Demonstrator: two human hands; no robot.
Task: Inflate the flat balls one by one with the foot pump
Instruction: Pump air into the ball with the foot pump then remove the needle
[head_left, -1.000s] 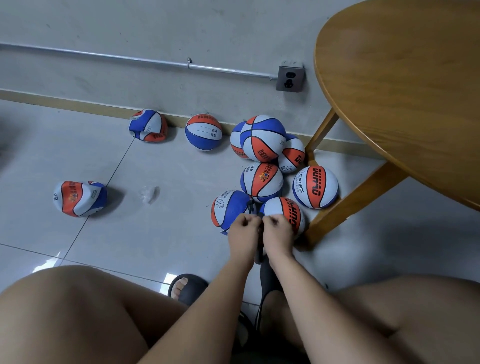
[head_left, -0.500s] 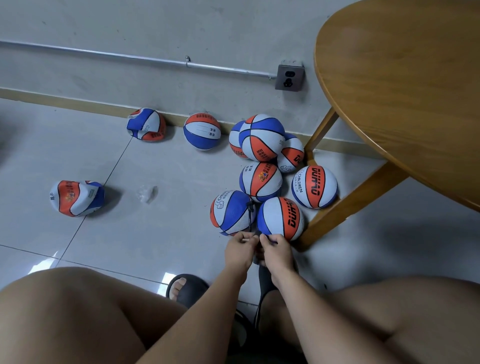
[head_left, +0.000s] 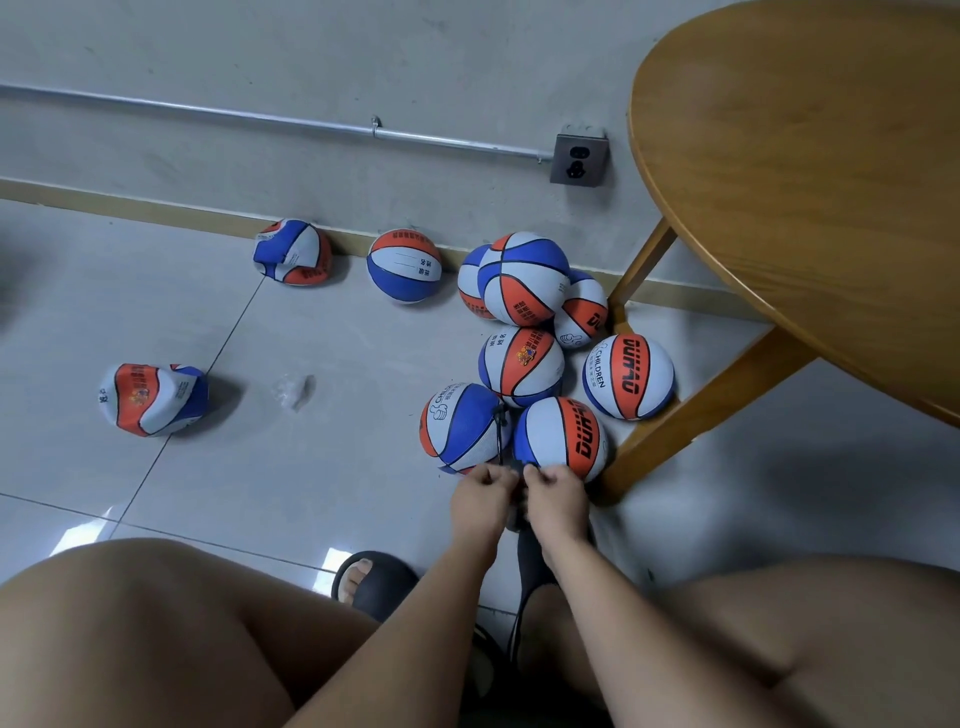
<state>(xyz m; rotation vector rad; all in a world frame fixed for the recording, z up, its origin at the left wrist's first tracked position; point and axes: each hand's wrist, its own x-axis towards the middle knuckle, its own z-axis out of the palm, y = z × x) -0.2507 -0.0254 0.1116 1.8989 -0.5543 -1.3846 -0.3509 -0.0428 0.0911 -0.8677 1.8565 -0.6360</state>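
Your grip is closed on both sides. The left hand (head_left: 480, 499) and the right hand (head_left: 556, 493) sit knuckle to knuckle, fingers curled, pinching the near end of the black hose (head_left: 500, 428). The hose runs up the gap between the two nearest round balls, the blue-fronted ball (head_left: 465, 428) and the ball with the orange lettered panel (head_left: 563, 439). What exactly sits under your fingertips, a needle or a fitting, is too small to tell.

Over the last second you have drawn both hands back toward your body. They were lying over the lower edges of those two balls and now sit just clear of them on the floor side, while the pinch itself has not changed. Neither ball has moved. I read this as work on the hose end, not pumping: the hose does not appear to be seated in any ball, so no air is going in.

A dark piece below your wrists (head_left: 530, 566) is probably the foot pump, but your forearms hide most of it.

The balls that need air are well away from your hands. One collapsed ball (head_left: 153, 397) lies out on the tiles to your left, with a scrap of clear plastic (head_left: 295, 391) beside it. A second collapsed ball (head_left: 292, 253) rests against the skirting. The cluster by the table leg (head_left: 691, 410) looks full, so most of the job seems done. You will probably have to bring a flat ball within reach of the hose.
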